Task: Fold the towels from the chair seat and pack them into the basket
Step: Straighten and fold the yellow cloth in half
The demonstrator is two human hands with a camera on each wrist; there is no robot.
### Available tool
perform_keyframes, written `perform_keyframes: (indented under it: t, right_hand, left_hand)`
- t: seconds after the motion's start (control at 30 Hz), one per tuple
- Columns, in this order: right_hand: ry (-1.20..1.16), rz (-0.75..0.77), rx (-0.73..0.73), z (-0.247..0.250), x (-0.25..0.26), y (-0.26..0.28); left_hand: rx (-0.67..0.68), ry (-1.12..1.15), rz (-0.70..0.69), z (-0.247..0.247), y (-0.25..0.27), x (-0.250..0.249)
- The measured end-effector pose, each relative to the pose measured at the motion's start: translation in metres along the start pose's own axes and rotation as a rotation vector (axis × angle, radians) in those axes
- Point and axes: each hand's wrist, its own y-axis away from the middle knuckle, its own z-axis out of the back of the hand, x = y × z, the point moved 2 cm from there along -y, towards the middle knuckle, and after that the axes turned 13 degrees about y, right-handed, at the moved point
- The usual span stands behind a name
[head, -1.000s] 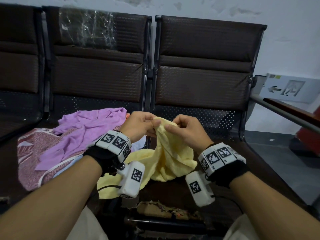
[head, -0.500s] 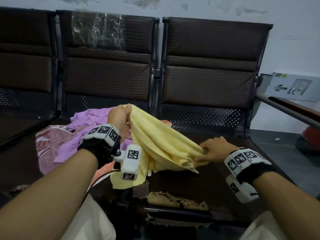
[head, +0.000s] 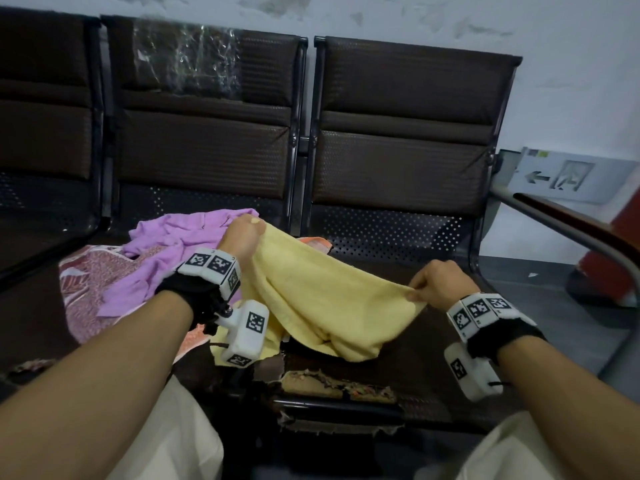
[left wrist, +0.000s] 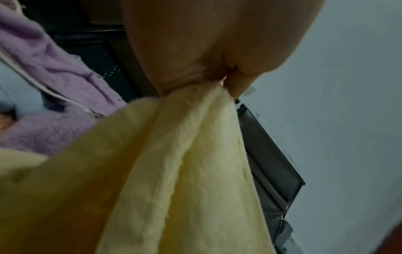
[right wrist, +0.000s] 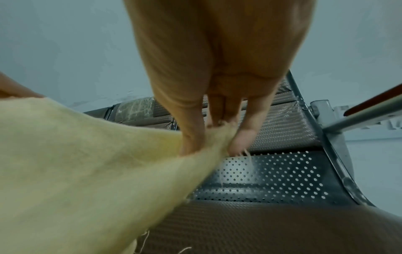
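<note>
Overhead, pale yellow towel [head: 325, 299] stretched and sagging, left hand [head: 242, 237] and right hand [head: 436, 284] each pinching 1 corner

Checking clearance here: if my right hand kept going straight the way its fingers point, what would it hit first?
Probably the perforated chair back behind the seat; the right hand pinches the yellow towel, and depth is uncertain.

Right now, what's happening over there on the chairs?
A person is stretching a yellow towel between both hands above the chair seat. The left hand pinches one end, raised near the pile; the right hand pinches the other end, lower and out to the side. The middle of the towel sags toward the seat, not yet folded. A purple towel and a patterned pink cloth lie crumpled on the next seat. No basket is in view.
</note>
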Motion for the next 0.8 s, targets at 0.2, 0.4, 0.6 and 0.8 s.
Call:
perform_keyframes:
  t: [0.2,0.4,0.6,0.8]
  right_hand:
    - [-0.009,0.071,-0.234,0.005,0.001,0.005]
    - [-0.518,-0.215,-0.407,0.029,-0.007,0.013]
    - [-0.781,-0.376,-0.642,0.089,-0.015,0.025]
    - [-0.823,-0.336,-0.845,0.156,-0.02,0.042]
  left_hand:
    - [0.117,-0.041,-0.05,-0.01,0.015,0.002]
    - [0.027,0.171,-0.152,-0.011,0.032,-0.017]
    - [-0.06,0.282,-0.265,-0.002,0.037,-0.07]
    - [-0.179,0.303,-0.415,0.026,0.034,-0.129]
